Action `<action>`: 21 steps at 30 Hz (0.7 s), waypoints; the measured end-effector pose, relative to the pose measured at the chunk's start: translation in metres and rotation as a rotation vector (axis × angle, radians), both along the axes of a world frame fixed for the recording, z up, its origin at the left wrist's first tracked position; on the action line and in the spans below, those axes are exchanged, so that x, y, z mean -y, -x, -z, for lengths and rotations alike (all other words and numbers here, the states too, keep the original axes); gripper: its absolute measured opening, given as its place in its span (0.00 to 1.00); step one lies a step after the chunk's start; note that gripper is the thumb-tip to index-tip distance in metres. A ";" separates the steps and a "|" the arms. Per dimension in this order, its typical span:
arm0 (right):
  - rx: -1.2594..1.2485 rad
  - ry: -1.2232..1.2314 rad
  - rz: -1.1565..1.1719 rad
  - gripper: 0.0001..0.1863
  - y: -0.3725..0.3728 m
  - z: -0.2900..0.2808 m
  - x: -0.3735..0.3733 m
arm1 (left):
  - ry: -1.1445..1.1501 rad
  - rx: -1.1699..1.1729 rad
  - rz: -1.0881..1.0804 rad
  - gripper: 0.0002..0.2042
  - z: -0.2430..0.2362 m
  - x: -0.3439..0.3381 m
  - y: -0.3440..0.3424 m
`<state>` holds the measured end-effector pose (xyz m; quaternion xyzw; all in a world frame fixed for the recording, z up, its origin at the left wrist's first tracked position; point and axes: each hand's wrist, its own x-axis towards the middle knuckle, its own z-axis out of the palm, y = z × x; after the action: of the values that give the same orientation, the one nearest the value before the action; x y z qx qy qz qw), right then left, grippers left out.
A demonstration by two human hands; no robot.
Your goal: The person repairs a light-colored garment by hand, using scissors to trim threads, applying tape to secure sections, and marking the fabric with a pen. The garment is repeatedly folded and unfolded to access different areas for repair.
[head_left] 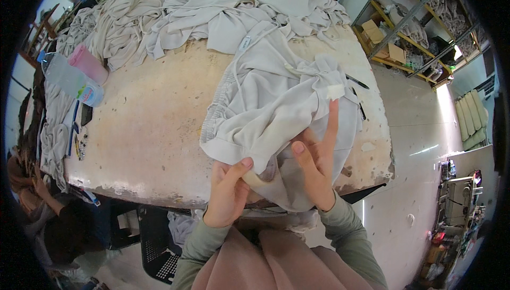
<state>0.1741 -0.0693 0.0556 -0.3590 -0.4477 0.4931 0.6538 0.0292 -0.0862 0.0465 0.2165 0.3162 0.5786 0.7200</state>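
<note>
A light grey garment (265,101) with a gathered elastic waistband lies bunched on the near right part of the worktable (143,130). Its near end hangs over the table's front edge. My left hand (228,192) is closed on that near edge, with the thumb pressed on top of the cloth. Against the garment's right side is my right hand (317,170), its thumb and index finger stretched apart. The index fingertip touches the cloth near a small pale patch (335,92). Folds partly hide the other fingers of the right hand.
More grey garments (212,11) are heaped across the far side. At the left stand a clear bottle (66,75) and a pink cup (87,62). A dark pen (357,81) lies right of the garment. Another person's arm (49,197) shows at the left, beside a black chair (156,247).
</note>
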 end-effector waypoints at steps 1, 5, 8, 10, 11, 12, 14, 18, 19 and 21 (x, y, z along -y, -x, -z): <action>-0.021 -0.023 0.023 0.40 0.002 -0.003 -0.002 | 0.007 0.006 -0.025 0.27 0.000 0.001 0.001; 0.131 -0.062 -0.026 0.44 -0.005 -0.015 -0.004 | -0.036 0.030 -0.039 0.30 0.000 0.003 0.008; 0.376 -0.175 -0.003 0.47 -0.011 -0.020 -0.007 | -0.181 -0.161 -0.069 0.26 0.000 0.000 0.008; 0.410 -0.161 0.021 0.46 -0.011 -0.021 -0.008 | -0.113 -0.189 -0.064 0.28 0.000 -0.001 0.007; 0.341 -0.097 0.028 0.45 -0.009 -0.021 -0.009 | -0.122 -0.180 -0.061 0.29 0.000 -0.002 0.006; 0.271 -0.034 0.035 0.44 -0.008 -0.021 -0.009 | -0.081 -0.204 -0.057 0.27 -0.001 -0.002 0.006; 0.261 -0.044 0.098 0.43 -0.004 -0.020 -0.011 | -0.071 -0.214 -0.046 0.25 -0.003 -0.002 0.006; 0.271 -0.052 0.029 0.40 -0.003 -0.016 -0.014 | -0.034 -0.019 -0.011 0.21 -0.005 -0.004 0.008; 0.295 -0.065 0.007 0.40 -0.004 -0.014 -0.014 | -0.023 -0.003 -0.007 0.21 -0.005 -0.005 0.009; 0.339 -0.069 -0.045 0.41 -0.005 -0.011 -0.014 | -0.006 0.019 -0.004 0.21 -0.004 -0.005 0.010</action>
<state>0.1788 -0.0551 0.0661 -0.4043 -0.5760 0.4243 0.5699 0.0197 -0.0810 0.0502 0.2127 0.3079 0.5830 0.7211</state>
